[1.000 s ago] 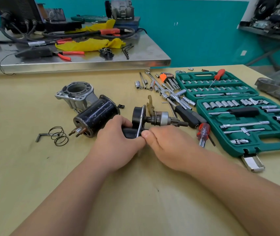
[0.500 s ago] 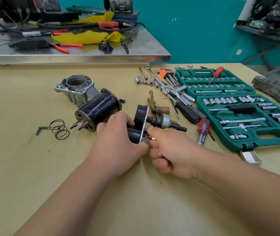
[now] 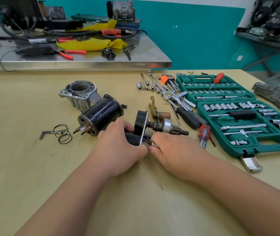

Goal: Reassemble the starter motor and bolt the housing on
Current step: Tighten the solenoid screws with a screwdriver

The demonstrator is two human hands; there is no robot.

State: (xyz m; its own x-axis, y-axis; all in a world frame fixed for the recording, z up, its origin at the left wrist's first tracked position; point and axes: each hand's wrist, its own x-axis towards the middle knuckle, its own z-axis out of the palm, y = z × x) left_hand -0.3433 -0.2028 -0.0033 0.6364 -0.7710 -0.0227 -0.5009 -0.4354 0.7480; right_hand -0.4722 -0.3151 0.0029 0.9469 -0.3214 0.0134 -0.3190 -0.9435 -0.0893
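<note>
My left hand (image 3: 118, 147) grips the black motor body with its end plate (image 3: 141, 123) in the middle of the table. From the plate a shaft with the drive gear (image 3: 166, 127) points right. My right hand (image 3: 175, 150) pinches a small silver bolt or bit (image 3: 150, 143) against the plate's lower edge. Behind my left hand lies a black cylindrical solenoid (image 3: 100, 117) with copper terminals. The bare aluminium housing (image 3: 79, 94) stands behind it. A brass fork lever (image 3: 152, 106) lies beyond the plate.
A coil spring and a hex key (image 3: 57, 133) lie at the left. Loose sockets, wrenches and a black-handled ratchet (image 3: 186, 116) lie right of the parts. An open green socket case (image 3: 238, 113) fills the right side. A red screwdriver (image 3: 204, 133) lies by my right hand. A cluttered steel bench (image 3: 84, 63) is behind.
My right hand has shifted from beside the plate to pinching a small silver piece at its lower edge. The motor body tilted up slightly in my left hand.
</note>
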